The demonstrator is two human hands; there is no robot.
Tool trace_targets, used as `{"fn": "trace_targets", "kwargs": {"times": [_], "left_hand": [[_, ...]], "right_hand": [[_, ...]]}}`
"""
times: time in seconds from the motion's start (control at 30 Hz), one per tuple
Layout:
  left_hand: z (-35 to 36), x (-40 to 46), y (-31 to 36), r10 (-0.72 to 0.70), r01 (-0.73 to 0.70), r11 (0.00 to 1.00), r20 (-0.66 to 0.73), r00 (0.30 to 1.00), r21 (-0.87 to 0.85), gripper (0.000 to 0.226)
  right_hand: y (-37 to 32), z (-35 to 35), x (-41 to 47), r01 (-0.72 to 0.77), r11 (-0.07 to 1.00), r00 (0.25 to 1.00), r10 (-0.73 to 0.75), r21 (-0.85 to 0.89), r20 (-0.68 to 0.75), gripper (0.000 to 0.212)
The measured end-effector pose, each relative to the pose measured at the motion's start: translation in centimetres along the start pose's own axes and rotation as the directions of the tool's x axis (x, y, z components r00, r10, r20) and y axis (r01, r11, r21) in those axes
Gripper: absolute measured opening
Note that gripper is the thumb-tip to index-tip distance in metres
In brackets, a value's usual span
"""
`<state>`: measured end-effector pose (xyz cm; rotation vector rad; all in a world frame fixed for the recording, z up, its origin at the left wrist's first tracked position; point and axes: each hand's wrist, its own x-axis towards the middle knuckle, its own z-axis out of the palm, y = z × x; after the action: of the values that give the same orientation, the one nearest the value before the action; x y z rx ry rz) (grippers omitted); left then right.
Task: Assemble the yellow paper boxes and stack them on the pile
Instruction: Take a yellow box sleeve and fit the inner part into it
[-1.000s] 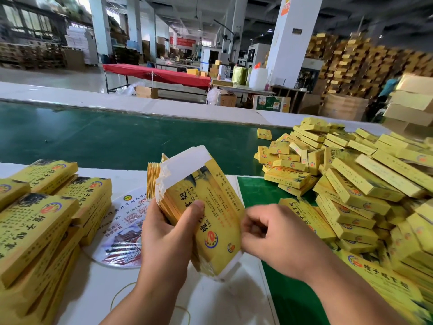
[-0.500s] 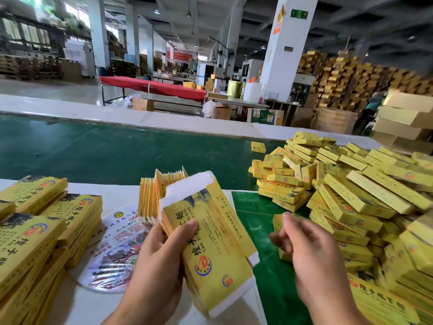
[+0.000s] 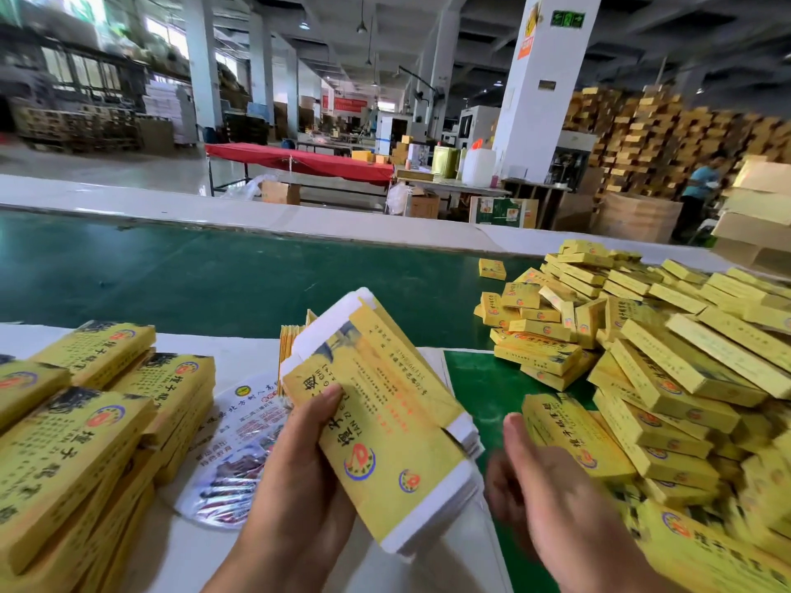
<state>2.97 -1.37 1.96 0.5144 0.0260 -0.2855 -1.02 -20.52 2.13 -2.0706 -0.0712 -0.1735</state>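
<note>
My left hand (image 3: 299,477) grips a thick bundle of flat yellow box blanks (image 3: 385,421), thumb across the printed top sheet, white flaps showing at both ends. My right hand (image 3: 539,498) hovers just right of the bundle's lower end, blurred, fingers loosely curled, holding nothing. A big heap of assembled yellow boxes (image 3: 667,370) fills the right side of the table. One assembled box (image 3: 573,434) lies at the heap's near edge, just beyond my right hand.
Stacks of flat yellow blanks (image 3: 85,442) lie at the left on the white table (image 3: 179,549). A printed round sheet (image 3: 239,455) lies under my left hand. A green conveyor belt (image 3: 214,271) runs behind. A person in blue (image 3: 697,194) stands far right.
My right hand has pulled away from the bundle's edge to the right and come back toward it, empty. My left hand has tilted the bundle flatter. The camera has tipped upward.
</note>
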Motion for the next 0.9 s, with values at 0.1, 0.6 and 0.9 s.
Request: {"fn": "trace_targets", "kwargs": {"times": [0.1, 0.6, 0.9], "left_hand": [[0.0, -0.3, 0.1, -0.151, 0.15, 0.989, 0.084, 0.985, 0.016, 0.06], [-0.5, -0.9, -0.6, -0.521, 0.31, 0.757, 0.244, 0.818, 0.576, 0.038], [-1.0, -1.4, 0.2, -0.518, 0.163, 0.775, 0.466, 0.717, 0.611, 0.062]], "right_hand": [[0.6, -0.6, 1.4, -0.053, 0.998, 0.996, 0.05, -0.04, -0.075, 0.09], [-8.1, -3.9, 14.1, -0.043, 0.99, 0.998, 0.049, -0.134, 0.042, 0.029], [-11.4, 1.0, 11.9, 0.168, 0.984, 0.785, -0.102, -0.051, 0.611, 0.021]]}}
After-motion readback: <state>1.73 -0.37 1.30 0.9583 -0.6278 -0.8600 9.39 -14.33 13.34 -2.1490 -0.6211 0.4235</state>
